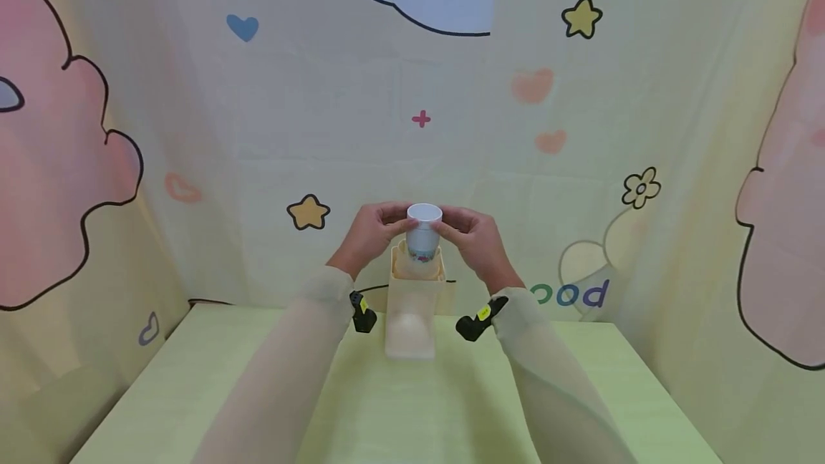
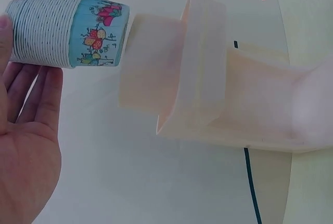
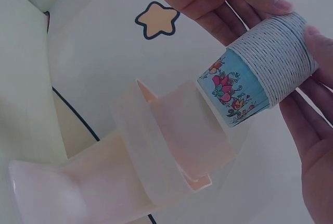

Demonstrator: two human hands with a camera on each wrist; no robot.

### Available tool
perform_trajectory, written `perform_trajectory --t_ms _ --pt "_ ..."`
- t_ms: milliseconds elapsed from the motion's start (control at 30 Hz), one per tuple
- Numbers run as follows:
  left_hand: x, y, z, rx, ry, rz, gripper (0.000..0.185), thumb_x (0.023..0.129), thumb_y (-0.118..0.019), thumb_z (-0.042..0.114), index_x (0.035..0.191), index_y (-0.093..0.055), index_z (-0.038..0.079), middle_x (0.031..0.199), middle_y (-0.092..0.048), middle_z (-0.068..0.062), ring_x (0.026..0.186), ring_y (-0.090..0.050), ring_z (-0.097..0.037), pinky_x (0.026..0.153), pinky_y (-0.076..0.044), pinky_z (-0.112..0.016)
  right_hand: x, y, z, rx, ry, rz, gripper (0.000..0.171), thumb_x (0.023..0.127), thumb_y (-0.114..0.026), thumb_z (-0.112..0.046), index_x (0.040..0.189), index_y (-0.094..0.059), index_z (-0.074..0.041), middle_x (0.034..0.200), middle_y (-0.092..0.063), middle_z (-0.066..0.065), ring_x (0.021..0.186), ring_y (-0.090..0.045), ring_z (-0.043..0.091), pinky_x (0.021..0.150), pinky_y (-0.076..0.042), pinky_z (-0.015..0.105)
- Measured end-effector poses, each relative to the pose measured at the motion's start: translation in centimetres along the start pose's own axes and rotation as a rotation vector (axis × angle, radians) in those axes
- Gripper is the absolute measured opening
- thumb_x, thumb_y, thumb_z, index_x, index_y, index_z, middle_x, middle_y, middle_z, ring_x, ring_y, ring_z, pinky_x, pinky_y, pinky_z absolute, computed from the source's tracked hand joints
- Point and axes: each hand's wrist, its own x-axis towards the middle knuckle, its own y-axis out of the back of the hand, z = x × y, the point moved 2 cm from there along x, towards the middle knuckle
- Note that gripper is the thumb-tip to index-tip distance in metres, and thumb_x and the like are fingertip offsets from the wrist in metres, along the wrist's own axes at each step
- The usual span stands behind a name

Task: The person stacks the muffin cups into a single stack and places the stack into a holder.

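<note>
A stack of nested paper cups [image 1: 423, 236], white-rimmed with a light blue, flower-printed bottom cup, is held upright between both hands. My left hand [image 1: 379, 229] grips its left side and my right hand [image 1: 475, 238] its right side, thumbs toward me. Directly below stands a pale pink cup dispenser [image 1: 410, 313] with an open top. In the left wrist view the bottom cup [image 2: 101, 34] is just above the dispenser's upper insert [image 2: 151, 60]. The right wrist view shows the stack [image 3: 276, 60] close over that insert [image 3: 195, 127], with fingers of both hands around it.
The dispenser stands on a pale green table [image 1: 399, 414] near its back edge. Behind it hangs a printed cloth backdrop [image 1: 361, 113] with stars and hearts, and similar cloth lines both sides. Black wrist cameras [image 1: 477, 321] sit on both sleeves.
</note>
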Motion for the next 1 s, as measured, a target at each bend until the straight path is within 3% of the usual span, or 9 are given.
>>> perform_trajectory --t_ms 533,800,1000 --pt "1.2 -1.0 -1.5 -0.018 -0.025 0.051 0.039 0.096 -0.073 0.022 0.133 -0.069 0.012 0.131 -0.071 -0.008 0.125 -0.065 -0.025 0.113 -0.050 -0.044 1.1 -0.3 2.4 0.069 -0.010 0.029 0.046 0.091 -0.078 -0.032 0.133 -0.069 -0.015 0.134 -0.070 0.008 0.128 -0.064 0.025 0.113 -0.050 0.045" --pt "1.1 -1.4 -2.6 0.074 0.009 0.038 0.039 0.095 -0.073 0.021 0.133 -0.069 0.010 0.132 -0.071 -0.010 0.125 -0.065 -0.027 0.111 -0.052 -0.045 0.7 -0.7 3.6 0.061 -0.046 0.026 0.045 0.091 -0.079 -0.029 0.132 -0.070 -0.012 0.133 -0.071 0.010 0.125 -0.066 0.025 0.111 -0.052 0.042" --pt "1.1 -1.7 -3.0 0.085 0.049 0.044 0.039 0.095 -0.075 0.020 0.132 -0.069 0.010 0.131 -0.071 -0.009 0.124 -0.066 -0.027 0.111 -0.052 -0.045 0.4 -0.9 4.1 0.083 -0.065 0.020 0.044 0.093 -0.078 -0.027 0.132 -0.069 -0.009 0.134 -0.069 0.012 0.126 -0.066 0.028 0.109 -0.053 0.041"
